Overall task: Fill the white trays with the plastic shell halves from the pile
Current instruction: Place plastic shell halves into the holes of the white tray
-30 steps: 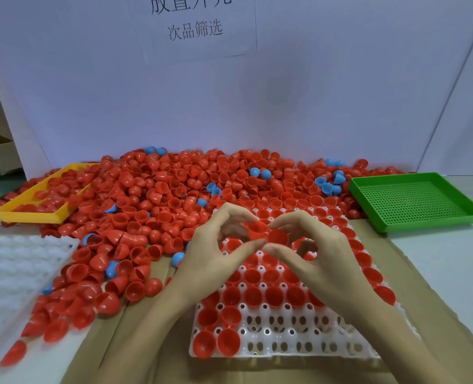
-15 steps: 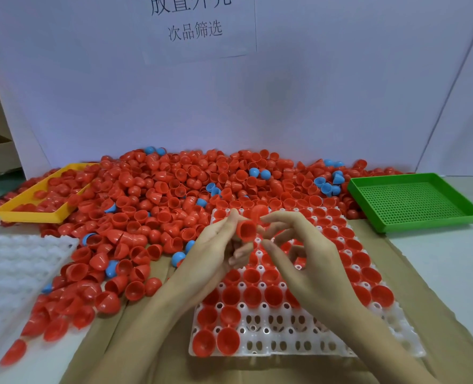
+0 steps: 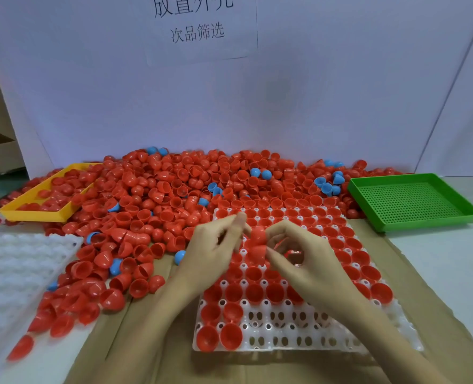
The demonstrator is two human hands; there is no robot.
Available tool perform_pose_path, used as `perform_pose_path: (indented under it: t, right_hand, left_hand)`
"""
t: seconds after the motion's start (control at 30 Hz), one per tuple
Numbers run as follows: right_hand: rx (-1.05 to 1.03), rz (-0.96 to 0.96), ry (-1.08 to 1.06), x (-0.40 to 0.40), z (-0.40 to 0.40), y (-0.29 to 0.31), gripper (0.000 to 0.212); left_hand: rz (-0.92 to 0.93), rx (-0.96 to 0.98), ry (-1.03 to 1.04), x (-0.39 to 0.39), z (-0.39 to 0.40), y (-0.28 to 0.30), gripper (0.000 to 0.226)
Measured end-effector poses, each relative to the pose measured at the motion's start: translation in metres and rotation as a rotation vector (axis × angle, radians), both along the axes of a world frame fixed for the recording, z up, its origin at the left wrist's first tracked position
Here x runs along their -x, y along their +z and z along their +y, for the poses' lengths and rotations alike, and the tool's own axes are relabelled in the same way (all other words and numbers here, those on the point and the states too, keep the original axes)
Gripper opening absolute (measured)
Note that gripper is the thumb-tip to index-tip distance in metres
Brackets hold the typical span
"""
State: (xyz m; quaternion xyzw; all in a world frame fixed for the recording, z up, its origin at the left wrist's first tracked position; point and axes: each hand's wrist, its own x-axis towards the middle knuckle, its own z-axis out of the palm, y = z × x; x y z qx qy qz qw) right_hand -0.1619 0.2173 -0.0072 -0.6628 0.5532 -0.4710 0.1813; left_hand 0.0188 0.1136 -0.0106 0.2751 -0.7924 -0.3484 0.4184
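Note:
A white tray point(image 3: 299, 338) lies on cardboard in front of me, most of its pockets holding red shell halves; its near rows are largely bare. A big pile of red shell halves point(image 3: 174, 189) with a few blue ones spreads behind and to the left of it. My left hand point(image 3: 213, 253) and my right hand point(image 3: 310, 264) meet above the tray's middle. Between their fingertips are two red shell halves, an upper one point(image 3: 258, 234) and a lower one point(image 3: 257, 252). Both hands pinch at them; motion blur hides the exact grip.
A second white tray point(image 3: 13, 270) without shells lies at the left. A yellow tray point(image 3: 33, 213) holding red shells sits at the back left, and a green perforated tray point(image 3: 413, 200) at the back right. A white wall with a paper sign point(image 3: 199, 29) closes the back.
Both hands have stayed over the tray's middle, their fingers working the red shells between them. The shell my left hand held now sits between both hands' fingertips.

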Motion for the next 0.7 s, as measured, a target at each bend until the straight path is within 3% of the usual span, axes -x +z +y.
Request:
perform_pose_path:
  t: [0.13, 0.3, 0.7]
  right_hand:
    - [-0.201, 0.166, 0.254, 0.006, 0.005, 0.009, 0.013]
    - [-0.385, 0.288, 0.383, 0.011, 0.012, 0.018, 0.01]
    - [-0.406, 0.297, 0.419, 0.003, 0.017, 0.019, 0.014]
  left_hand:
    - [0.071, -0.063, 0.121, -0.013, -0.016, 0.003, 0.059]
    - [0.032, -0.071, 0.143, -0.017, -0.025, -0.001, 0.062]
    - [0.006, -0.012, 0.174, -0.014, -0.027, -0.007, 0.069]
